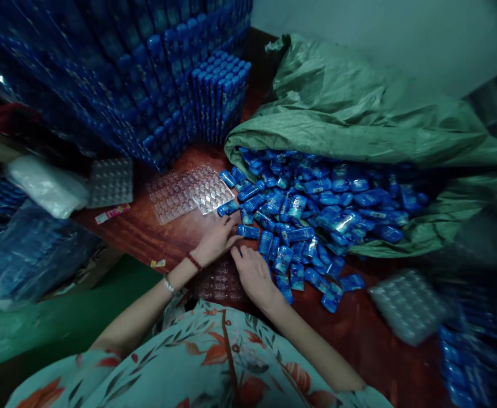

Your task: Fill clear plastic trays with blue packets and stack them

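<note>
Both hands are down at the near edge of a heap of small blue packets (316,209) that spills out of a green woven sack (359,107) across the reddish-brown worktop (146,232). The left hand (217,237) lies flat, fingers spread loosely and pointing toward the heap, fingertips touching 1 blue packet (248,231) at the heap's edge; it is not clamped on anything I can see. The right hand (254,275) sits just beside it, knuckles up, fingers curled downward among the nearest packets; whether it grips 1 of them I cannot tell. The 2 hands are close, almost touching at the fingertips. Under and between the wrists lies a clear plastic blister tray (222,280), partly hidden by the arms. A red bracelet (194,261) and a pale one ring the left wrist. Beyond the left hand, more clear trays (192,192) lie flat on the worktop, and behind them rise tall stacks of filled blue trays (180,79). At far right, another clear tray (407,306) lies blurred.
</note>
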`<action>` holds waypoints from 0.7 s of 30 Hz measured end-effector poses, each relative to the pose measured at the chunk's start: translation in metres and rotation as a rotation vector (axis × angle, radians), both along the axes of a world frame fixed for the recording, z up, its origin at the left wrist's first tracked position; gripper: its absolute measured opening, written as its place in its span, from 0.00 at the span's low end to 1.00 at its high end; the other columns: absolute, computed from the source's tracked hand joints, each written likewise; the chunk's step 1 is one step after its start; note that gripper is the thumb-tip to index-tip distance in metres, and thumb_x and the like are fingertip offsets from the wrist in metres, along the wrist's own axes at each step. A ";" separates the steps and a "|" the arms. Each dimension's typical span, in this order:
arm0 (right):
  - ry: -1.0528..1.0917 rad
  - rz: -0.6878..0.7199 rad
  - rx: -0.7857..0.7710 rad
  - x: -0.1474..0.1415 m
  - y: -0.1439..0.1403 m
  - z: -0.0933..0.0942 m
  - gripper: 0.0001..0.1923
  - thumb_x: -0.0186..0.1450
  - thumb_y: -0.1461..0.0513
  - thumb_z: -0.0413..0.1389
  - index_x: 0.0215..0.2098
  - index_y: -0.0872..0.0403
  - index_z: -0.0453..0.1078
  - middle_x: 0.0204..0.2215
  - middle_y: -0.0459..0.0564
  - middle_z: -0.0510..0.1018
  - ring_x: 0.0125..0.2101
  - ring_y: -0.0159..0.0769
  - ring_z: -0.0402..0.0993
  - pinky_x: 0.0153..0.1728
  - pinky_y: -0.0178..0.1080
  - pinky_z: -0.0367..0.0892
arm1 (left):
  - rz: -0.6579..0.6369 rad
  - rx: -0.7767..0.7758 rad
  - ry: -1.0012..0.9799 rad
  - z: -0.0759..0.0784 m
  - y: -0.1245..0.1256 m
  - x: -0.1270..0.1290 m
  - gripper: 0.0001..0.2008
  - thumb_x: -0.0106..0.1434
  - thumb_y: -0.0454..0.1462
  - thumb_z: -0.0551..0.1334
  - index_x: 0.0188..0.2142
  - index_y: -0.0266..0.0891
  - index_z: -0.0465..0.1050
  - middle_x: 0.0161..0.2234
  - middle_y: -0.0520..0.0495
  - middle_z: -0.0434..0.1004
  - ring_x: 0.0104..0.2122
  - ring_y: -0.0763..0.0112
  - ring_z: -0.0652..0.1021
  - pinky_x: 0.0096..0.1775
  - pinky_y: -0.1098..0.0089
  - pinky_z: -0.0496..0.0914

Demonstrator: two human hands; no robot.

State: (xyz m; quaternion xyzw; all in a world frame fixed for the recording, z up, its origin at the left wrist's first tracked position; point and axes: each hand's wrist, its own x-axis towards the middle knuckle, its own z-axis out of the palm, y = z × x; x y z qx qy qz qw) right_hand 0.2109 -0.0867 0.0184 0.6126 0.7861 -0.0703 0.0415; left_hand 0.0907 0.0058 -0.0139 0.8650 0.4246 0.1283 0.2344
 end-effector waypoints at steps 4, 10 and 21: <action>-0.041 -0.036 0.013 -0.004 -0.003 -0.005 0.15 0.64 0.72 0.45 0.46 0.55 0.64 0.36 0.55 0.71 0.36 0.40 0.68 0.37 0.41 0.64 | -0.080 -0.063 0.115 -0.015 0.023 0.036 0.14 0.61 0.41 0.60 0.43 0.33 0.68 0.43 0.36 0.69 0.43 0.55 0.71 0.43 0.59 0.67; 0.042 -0.076 0.030 0.004 -0.011 -0.013 0.19 0.65 0.70 0.44 0.54 0.56 0.60 0.38 0.55 0.72 0.37 0.41 0.68 0.39 0.43 0.64 | -0.154 -0.162 -0.303 -0.013 0.023 0.014 0.10 0.65 0.35 0.54 0.42 0.34 0.70 0.41 0.41 0.74 0.42 0.64 0.73 0.46 0.65 0.67; 0.653 -0.191 0.148 0.032 -0.013 -0.020 0.17 0.68 0.57 0.47 0.53 0.53 0.62 0.44 0.53 0.73 0.45 0.39 0.68 0.45 0.41 0.64 | 0.140 -0.245 -0.255 0.015 -0.050 -0.070 0.16 0.66 0.39 0.54 0.52 0.39 0.64 0.44 0.45 0.75 0.42 0.67 0.76 0.42 0.70 0.71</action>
